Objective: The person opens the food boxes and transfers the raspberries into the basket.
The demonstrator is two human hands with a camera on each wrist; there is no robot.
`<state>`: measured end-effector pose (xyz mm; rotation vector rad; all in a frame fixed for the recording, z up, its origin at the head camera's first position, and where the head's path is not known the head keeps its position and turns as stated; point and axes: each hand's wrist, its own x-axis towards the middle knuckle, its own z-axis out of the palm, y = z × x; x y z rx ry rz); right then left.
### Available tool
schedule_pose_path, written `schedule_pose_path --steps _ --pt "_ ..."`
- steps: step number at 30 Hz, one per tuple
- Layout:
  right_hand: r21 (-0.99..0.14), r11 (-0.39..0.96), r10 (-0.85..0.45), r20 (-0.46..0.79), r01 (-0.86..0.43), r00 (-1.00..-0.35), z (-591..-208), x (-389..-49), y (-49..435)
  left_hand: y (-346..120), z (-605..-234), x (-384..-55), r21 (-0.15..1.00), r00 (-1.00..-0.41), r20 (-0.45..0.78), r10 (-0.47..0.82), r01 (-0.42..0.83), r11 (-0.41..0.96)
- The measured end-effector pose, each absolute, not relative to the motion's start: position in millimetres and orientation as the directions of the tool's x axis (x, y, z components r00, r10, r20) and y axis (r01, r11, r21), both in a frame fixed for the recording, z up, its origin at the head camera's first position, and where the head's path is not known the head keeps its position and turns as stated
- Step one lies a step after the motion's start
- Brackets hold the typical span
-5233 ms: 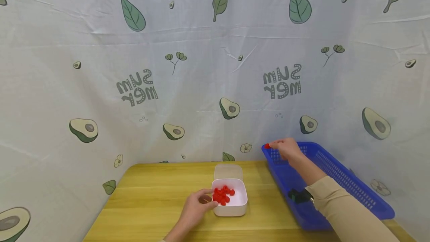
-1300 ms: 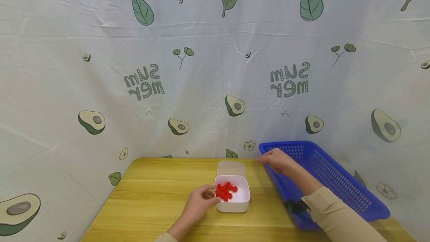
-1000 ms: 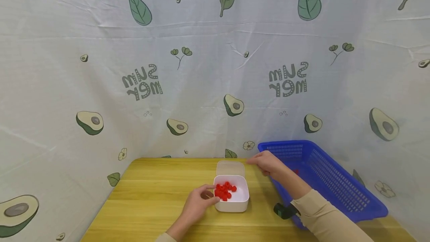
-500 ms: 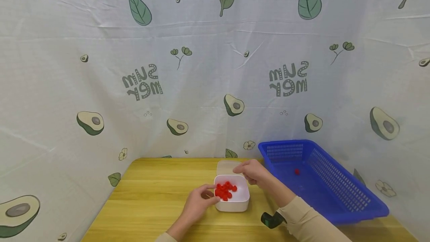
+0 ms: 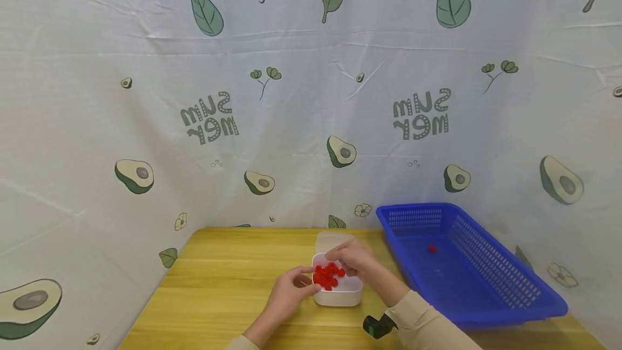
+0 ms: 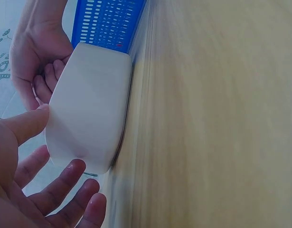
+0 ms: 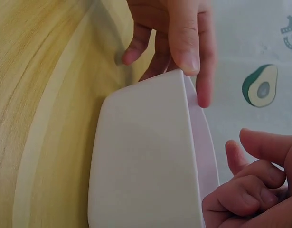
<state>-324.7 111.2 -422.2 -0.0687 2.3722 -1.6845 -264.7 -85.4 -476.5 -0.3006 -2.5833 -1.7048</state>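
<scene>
Red pieces [image 5: 325, 275], clustered: where?
Inside the white box [image 5: 337, 300], toward its left.
Hands?
Left hand [image 5: 285, 291]: spread, touching the box's left side; right hand [image 5: 356, 258]: empty, forefinger extended above the box.

The left hand [image 7: 178, 33] is at one end of the white box [image 7: 141, 156], its thumb touching a corner of the rim. The right hand [image 7: 262, 190] is by the box's open top, some fingers bent. A wood table [image 7: 32, 95] is under the box, and a cloth [image 7: 236, 38] with an avocado [image 7: 260, 90] is behind it.
</scene>
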Motion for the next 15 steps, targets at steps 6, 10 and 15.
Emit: schedule_pose_path --steps 6,10,15 --pt "-0.936 0.338 -0.174 -0.167 0.100 -0.970 -429.6 -321.5 100.8 -86.2 -476.7 -266.0 0.911 -0.982 0.119 0.146 0.167 0.377" --pt "-0.933 0.345 -0.183 -0.171 0.099 -0.968 -436.3 -319.5 96.2 -86.5 -477.2 -266.4 0.908 -0.980 0.131 0.149 0.179 0.380" --pt "-0.925 0.363 -0.170 -0.181 0.109 -0.969 -444.0 -318.5 92.4 -86.7 -477.7 -266.4 0.903 -0.980 0.139 0.145 0.185 0.387"
